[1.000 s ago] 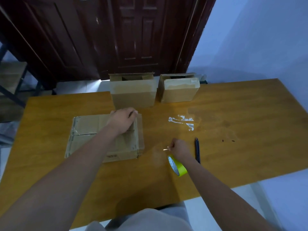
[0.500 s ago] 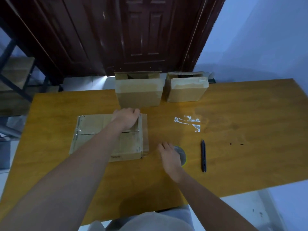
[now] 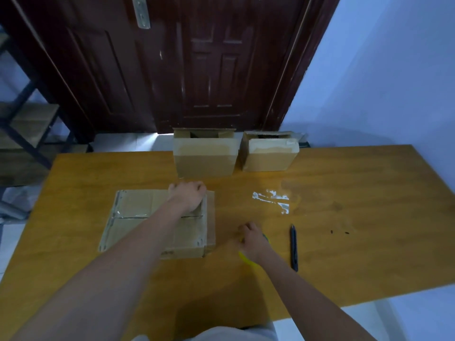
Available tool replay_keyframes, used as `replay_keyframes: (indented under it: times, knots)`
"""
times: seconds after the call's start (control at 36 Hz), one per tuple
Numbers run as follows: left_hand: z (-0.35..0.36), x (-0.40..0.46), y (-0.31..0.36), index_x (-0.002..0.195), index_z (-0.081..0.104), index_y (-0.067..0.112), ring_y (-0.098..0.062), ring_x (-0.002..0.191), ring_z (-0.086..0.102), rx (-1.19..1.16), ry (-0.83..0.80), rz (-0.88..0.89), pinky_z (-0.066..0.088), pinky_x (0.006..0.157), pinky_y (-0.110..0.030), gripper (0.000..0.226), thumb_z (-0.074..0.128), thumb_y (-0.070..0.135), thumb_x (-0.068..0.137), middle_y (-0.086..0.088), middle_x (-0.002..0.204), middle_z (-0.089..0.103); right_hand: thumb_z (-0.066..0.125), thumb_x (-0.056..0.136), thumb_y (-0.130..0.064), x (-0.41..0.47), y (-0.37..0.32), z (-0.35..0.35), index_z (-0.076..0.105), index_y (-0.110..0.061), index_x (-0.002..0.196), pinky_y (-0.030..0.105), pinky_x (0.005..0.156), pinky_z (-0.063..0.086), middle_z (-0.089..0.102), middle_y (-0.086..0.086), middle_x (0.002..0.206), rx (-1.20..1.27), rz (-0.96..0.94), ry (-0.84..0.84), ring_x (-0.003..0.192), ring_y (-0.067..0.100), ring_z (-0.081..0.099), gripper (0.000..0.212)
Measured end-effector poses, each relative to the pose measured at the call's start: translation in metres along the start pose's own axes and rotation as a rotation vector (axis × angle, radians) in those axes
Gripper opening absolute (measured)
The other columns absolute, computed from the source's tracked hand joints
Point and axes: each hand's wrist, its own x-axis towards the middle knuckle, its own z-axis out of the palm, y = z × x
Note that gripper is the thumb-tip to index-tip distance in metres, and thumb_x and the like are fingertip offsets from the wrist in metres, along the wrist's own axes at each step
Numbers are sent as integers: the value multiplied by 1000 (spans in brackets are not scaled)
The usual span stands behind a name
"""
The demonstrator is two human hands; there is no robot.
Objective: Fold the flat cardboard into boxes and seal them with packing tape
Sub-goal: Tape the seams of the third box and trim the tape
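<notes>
On table | flat cardboard brown, creased, tape-edged

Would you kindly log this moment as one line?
left hand grips cardboard edge | right hand on tape roll | two boxes behind

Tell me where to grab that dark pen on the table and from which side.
Pinch the pen across its slim middle, coming straight down from above: it lies flat on the table, lengthwise away from you, with bare wood either side for fingertips.
</notes>
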Motion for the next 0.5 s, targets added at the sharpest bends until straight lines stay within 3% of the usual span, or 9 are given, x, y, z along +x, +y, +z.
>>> replay_keyframes:
  times: [0.08, 0.19, 0.25, 0.31, 0.42, 0.5]
  knots:
    - [-2, -8, -7, 141, 38, 22, -25, 135, 31, -71, 93, 60, 22, 107, -40, 43, 28, 33, 101, -5, 146, 41, 45, 96, -33, -1, 3, -3, 31, -21, 144, 40, 104, 38, 15, 9, 149, -9, -13, -25, 132, 30, 34, 51]
    - [-6, -21, -15, 145, 30, 20, -23, 141, 20, -62, 128, 79, 17, 112, -42, 48, 33, 36, 100, -4, 150, 33, 53, 94, -23, -3, -1, -6, -7, -29, 150, 38, 104, 37, -7, 8, 157, 7, -8, 22, 142, 31, 16, 82]
    - [-7, -25, -20, 146, 28, 20, -22, 142, 18, -63, 122, 96, 17, 112, -42, 50, 34, 37, 100, -5, 151, 32, 53, 94, -27, -8, -10, -11, -13, -28, 149, 37, 102, 38, -7, 6, 156, -22, 20, 118, 142, 32, 12, 87]
    - [-8, -30, -26, 147, 28, 19, -21, 142, 17, -49, 145, 123, 17, 112, -41, 51, 35, 37, 99, -5, 152, 30, 52, 94, -27, -13, -25, -21, -5, -23, 151, 34, 99, 39, 1, 6, 155, -42, 37, 258, 136, 31, 18, 81]
    - [-9, -39, -33, 150, 18, 23, -18, 145, 8, 22, 182, 175, 11, 115, -40, 58, 36, 41, 98, 1, 157, 18, 47, 95, -23, -16, -60, -41, 32, -12, 141, 29, 98, 40, 29, 5, 139, 125, -108, 515, 129, 22, 31, 49]
    - [-4, -41, -37, 152, 6, 29, -18, 146, -2, 94, 114, 186, 2, 116, -42, 63, 32, 48, 98, 5, 160, 3, 45, 96, -21, -20, -87, -49, 47, -12, 129, 25, 93, 37, 43, 2, 125, 237, -262, 569, 121, 17, 38, 35]
